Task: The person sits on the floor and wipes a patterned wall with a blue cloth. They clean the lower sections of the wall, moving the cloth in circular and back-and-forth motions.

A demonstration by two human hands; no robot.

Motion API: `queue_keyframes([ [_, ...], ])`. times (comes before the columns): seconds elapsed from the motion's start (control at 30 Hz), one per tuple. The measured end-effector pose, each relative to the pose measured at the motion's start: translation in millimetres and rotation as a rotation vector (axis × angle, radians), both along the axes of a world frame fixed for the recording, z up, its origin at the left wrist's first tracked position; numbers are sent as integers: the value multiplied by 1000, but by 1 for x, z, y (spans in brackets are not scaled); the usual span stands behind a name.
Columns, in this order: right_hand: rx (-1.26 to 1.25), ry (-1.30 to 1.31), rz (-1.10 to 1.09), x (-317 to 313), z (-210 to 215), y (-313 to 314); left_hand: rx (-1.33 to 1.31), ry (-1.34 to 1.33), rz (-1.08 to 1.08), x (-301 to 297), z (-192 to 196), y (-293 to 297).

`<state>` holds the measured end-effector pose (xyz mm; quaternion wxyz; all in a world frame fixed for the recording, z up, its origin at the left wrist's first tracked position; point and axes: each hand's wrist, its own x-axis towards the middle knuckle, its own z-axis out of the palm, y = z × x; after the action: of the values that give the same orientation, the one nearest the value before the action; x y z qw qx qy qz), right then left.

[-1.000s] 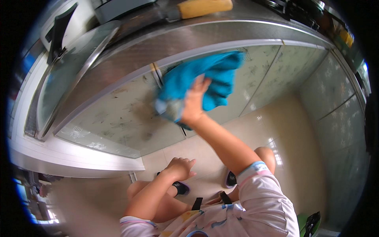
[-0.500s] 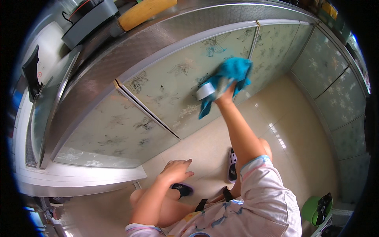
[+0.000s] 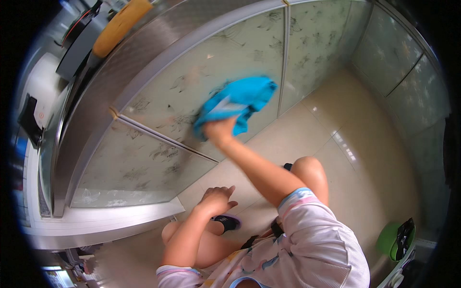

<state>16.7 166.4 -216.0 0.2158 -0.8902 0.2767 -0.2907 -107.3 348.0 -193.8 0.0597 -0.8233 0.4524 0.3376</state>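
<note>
A bright blue cloth (image 3: pixel 259 93) is pressed against a glossy cabinet door (image 3: pixel 187 72) patterned with dark and pale flowers. My right hand (image 3: pixel 222 130), partly covered by the cloth and blurred, grips it with the arm stretched forward. A whitish patch shows on the cloth near my fingers. My left hand (image 3: pixel 217 200) is held in front of my left knee, fingers and thumb apart, holding nothing.
Above the doors runs a metal counter edge (image 3: pixel 158 36), with a yellow wooden handle (image 3: pixel 120 26) lying on it. A cleaver-like blade and black handle stand at left. More cabinet doors (image 3: pixel 394 53) turn the corner at right. A green bin (image 3: pixel 390 240) stands at lower right on the tiled floor.
My right hand has swept the cloth left and slightly down across the door, from near its right seam toward its middle. My left hand has barely moved; the view has shifted.
</note>
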Motion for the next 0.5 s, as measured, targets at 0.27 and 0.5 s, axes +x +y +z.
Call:
queue_keyframes([
  [0.27,172,-490,857,-27,-58,58,0,133,-12,-21,-3,-61],
  [0.5,-135,-748,741,-40,-13,-13,-72,55,-11,-1,-15,-37],
])
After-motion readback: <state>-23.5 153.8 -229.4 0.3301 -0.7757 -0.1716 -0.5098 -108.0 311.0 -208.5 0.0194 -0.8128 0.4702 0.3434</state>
